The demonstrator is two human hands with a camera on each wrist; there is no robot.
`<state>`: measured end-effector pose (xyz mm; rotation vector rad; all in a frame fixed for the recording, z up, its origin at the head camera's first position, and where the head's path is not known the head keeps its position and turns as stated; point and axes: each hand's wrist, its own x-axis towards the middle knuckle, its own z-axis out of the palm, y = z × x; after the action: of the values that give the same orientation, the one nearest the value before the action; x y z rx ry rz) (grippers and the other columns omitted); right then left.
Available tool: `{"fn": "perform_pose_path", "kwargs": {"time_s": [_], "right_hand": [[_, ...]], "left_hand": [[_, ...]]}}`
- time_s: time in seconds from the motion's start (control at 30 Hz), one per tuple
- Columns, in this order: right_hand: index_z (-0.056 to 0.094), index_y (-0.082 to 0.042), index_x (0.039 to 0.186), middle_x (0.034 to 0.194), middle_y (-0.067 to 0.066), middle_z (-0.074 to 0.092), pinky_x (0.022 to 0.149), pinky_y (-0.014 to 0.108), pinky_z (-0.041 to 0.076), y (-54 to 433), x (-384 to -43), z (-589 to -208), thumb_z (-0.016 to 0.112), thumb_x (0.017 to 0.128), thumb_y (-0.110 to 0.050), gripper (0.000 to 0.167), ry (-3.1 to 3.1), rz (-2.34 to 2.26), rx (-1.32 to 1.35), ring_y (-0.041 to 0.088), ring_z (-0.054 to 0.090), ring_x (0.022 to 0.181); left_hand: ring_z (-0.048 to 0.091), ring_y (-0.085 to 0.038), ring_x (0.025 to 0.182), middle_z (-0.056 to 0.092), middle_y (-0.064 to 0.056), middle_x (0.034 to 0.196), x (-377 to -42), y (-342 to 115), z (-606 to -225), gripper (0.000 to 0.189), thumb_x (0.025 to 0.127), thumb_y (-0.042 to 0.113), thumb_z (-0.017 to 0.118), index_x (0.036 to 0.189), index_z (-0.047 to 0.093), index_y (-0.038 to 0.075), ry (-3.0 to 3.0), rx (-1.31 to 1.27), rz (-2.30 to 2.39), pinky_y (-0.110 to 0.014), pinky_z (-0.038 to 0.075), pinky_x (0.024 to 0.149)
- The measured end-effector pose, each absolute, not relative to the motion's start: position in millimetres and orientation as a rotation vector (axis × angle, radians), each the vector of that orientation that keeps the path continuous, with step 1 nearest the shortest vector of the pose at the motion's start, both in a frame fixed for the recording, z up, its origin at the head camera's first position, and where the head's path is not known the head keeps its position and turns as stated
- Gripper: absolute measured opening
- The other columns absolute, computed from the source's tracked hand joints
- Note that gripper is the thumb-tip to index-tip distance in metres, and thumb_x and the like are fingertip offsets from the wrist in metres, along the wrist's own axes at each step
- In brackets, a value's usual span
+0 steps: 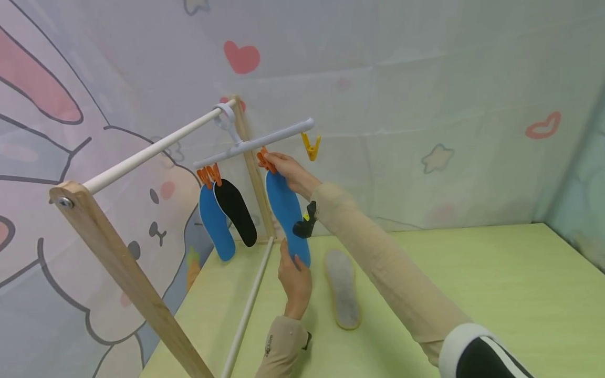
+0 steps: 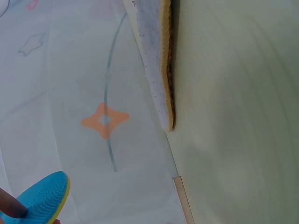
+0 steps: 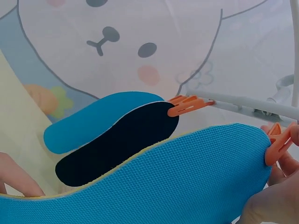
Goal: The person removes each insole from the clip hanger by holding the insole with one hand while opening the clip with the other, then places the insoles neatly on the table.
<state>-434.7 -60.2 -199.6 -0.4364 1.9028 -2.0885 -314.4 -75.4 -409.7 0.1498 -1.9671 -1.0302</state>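
A blue insole [image 1: 283, 205] hangs toe-down under the white hanger bar [image 1: 279, 136]. At its top, my right hand [image 1: 294, 172] pinches an orange clothespin [image 3: 279, 145] whose jaws lie over the insole's end. Lower down, my left hand [image 1: 295, 281] grips the bottom end, with a fingertip pressed on the blue ribbed face [image 2: 46, 198] in the left wrist view. Another blue insole [image 1: 214, 223] and a black insole [image 1: 236, 212] hang from orange clothespins [image 1: 209, 175] on the bar's left part. A yellow clip [image 1: 311, 147] dangles empty near the right end.
The hanger hooks over a white rod [image 1: 156, 148] on a wooden frame [image 1: 127, 278], which stands at the left. On the green table [image 1: 454, 294] lies a grey insole [image 1: 343, 291], right of my left hand. A patterned cloth [image 1: 402, 79] covers the wall behind.
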Motion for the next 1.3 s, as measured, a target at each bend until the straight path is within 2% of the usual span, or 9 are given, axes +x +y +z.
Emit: {"fn": "perform_pose_path", "kwargs": {"time_s": [0.33, 1.3], "right_hand": [[0.047, -0.01, 0.129, 0.127, 0.011, 0.053, 0.11, 0.035, 0.022, -59.4, -431.0, -201.8, 0.044, 0.093, -0.029, 0.041, 1.903, -2.103, -0.427, 0.021, 0.04, 0.125], [0.048, -0.01, 0.126, 0.127, 0.01, 0.053, 0.109, 0.038, 0.023, -59.8, -434.9, -203.0, 0.044, 0.093, -0.029, 0.038, 1.866, -2.13, -0.42, 0.021, 0.04, 0.124]], "left_hand": [[0.056, -0.041, 0.099, 0.055, -0.025, 0.117, -311.0, -70.3, -409.8, 0.044, 0.086, -0.004, 0.049, 0.129, 0.04, 0.0, -1.991, 0.181, -1.061, -0.049, 0.048, 0.079], [0.056, -0.043, 0.099, 0.056, -0.028, 0.112, -311.4, -68.7, -414.2, 0.045, 0.084, -0.008, 0.049, 0.128, 0.041, 0.0, -1.948, 0.203, -1.098, -0.05, 0.047, 0.081]]}}
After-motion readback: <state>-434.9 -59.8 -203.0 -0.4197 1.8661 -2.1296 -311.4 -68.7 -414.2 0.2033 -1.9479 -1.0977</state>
